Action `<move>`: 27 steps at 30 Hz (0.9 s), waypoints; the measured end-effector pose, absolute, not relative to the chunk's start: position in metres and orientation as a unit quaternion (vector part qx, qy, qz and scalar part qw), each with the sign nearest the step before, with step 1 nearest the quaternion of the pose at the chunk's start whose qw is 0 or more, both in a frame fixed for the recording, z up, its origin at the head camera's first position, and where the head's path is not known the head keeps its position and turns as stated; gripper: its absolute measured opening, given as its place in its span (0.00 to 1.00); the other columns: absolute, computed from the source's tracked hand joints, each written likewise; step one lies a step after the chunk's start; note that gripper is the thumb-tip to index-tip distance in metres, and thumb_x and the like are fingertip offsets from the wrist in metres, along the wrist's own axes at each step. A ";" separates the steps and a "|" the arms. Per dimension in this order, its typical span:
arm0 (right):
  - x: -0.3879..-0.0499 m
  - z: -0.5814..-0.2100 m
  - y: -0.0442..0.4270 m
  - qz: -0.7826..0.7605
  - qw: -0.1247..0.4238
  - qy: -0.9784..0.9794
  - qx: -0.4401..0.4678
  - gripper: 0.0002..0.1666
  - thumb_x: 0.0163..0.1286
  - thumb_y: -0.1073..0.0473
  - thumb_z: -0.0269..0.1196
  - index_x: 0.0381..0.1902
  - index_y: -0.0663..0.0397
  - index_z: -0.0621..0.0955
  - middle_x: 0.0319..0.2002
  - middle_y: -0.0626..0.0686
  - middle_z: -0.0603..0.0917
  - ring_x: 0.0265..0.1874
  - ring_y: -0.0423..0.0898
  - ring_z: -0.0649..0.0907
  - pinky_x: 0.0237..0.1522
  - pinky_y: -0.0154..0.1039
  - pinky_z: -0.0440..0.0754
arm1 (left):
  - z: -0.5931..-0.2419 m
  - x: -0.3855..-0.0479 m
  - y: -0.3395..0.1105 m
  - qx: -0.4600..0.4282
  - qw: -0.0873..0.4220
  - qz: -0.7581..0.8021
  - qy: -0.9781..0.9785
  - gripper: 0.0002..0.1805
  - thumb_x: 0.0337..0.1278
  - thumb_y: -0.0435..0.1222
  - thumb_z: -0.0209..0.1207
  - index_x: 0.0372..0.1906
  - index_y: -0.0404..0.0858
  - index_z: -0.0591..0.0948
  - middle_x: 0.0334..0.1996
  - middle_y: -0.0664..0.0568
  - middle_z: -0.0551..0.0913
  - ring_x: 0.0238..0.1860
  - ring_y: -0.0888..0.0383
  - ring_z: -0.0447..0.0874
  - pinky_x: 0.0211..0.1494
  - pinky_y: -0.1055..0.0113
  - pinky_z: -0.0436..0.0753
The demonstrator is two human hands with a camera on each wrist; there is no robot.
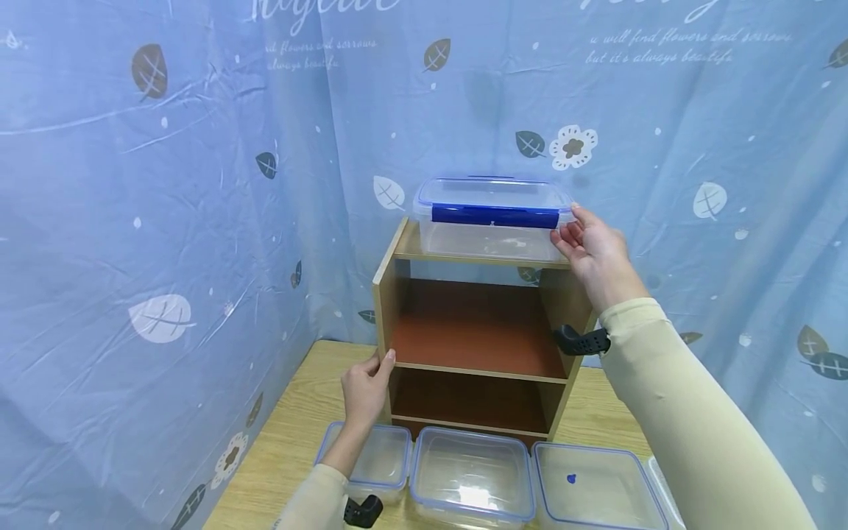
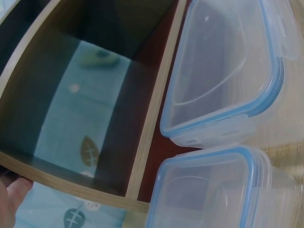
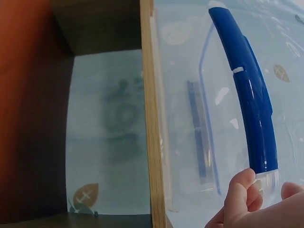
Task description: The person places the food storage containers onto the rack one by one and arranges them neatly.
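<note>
On top of a small wooden shelf unit [image 1: 480,374] sits a clear plastic food container [image 1: 490,239] with a blue latch [image 3: 259,123] along its front. My right hand [image 1: 596,254] holds the container's right end, thumb near the lid corner and fingers curled against the side. In the right wrist view, that hand's fingertips [image 3: 244,178] touch the box just below the latch's end. My left hand [image 1: 366,390] grips the front edge of the shelf's left side panel. Only part of it shows at the left wrist view's lower left corner, a finger [image 2: 19,190] against the wood.
In front of the shelf stand clear containers with pale blue rims: a small one [image 1: 380,453] at left, a larger one [image 1: 473,471] in the middle, another [image 1: 592,486] at right. A further container is partly hidden by my right sleeve. A blue patterned curtain [image 1: 464,110] hangs behind.
</note>
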State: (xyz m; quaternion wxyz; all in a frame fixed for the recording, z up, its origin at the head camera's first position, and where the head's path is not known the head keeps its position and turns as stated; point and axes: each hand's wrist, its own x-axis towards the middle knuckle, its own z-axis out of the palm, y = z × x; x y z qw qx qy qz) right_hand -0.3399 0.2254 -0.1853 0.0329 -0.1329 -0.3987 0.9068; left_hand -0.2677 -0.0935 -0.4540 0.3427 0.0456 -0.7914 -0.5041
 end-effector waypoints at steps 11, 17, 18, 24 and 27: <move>-0.330 -0.182 0.238 0.898 -0.029 -0.419 -0.131 0.17 0.64 0.60 0.66 0.49 0.49 0.73 0.37 0.48 0.73 0.43 0.39 0.74 0.44 0.31 0.83 | -0.454 -0.265 -0.093 0.048 0.349 -0.500 -0.791 0.24 0.59 0.50 0.63 0.09 0.46 0.78 0.05 0.61 0.66 0.11 0.65 0.56 0.15 0.68 0.56; -0.330 -0.183 0.252 0.891 -0.066 -0.435 -0.108 0.12 0.69 0.64 0.61 0.46 0.50 0.71 0.32 0.49 0.75 0.41 0.39 0.75 0.47 0.33 0.82 | -0.454 -0.265 -0.093 0.050 0.351 -0.507 -0.785 0.19 0.59 0.51 0.63 0.16 0.48 0.85 0.09 0.56 0.77 0.11 0.65 0.58 0.16 0.68 0.59; -0.329 -0.183 0.254 0.888 -0.062 -0.444 -0.102 0.12 0.68 0.64 0.61 0.45 0.50 0.71 0.32 0.48 0.75 0.42 0.39 0.75 0.47 0.33 0.82 | -0.454 -0.266 -0.094 0.050 0.352 -0.510 -0.783 0.17 0.59 0.50 0.63 0.18 0.48 0.86 0.10 0.56 0.80 0.12 0.65 0.58 0.16 0.68 0.59; -0.327 -0.188 0.265 0.872 -0.051 -0.480 -0.082 0.13 0.66 0.64 0.64 0.44 0.51 0.72 0.33 0.48 0.74 0.39 0.39 0.77 0.45 0.33 0.82 | -0.452 -0.267 -0.094 0.044 0.360 -0.506 -0.783 0.18 0.58 0.50 0.64 0.16 0.48 0.85 0.09 0.58 0.78 0.12 0.65 0.58 0.16 0.67 0.59; -0.326 -0.191 0.273 0.869 -0.062 -0.485 -0.083 0.11 0.66 0.64 0.63 0.41 0.51 0.72 0.30 0.49 0.75 0.33 0.41 0.77 0.42 0.35 0.83 | -0.452 -0.267 -0.093 0.043 0.360 -0.501 -0.786 0.20 0.58 0.49 0.64 0.13 0.48 0.82 0.07 0.59 0.72 0.12 0.65 0.57 0.16 0.67 0.58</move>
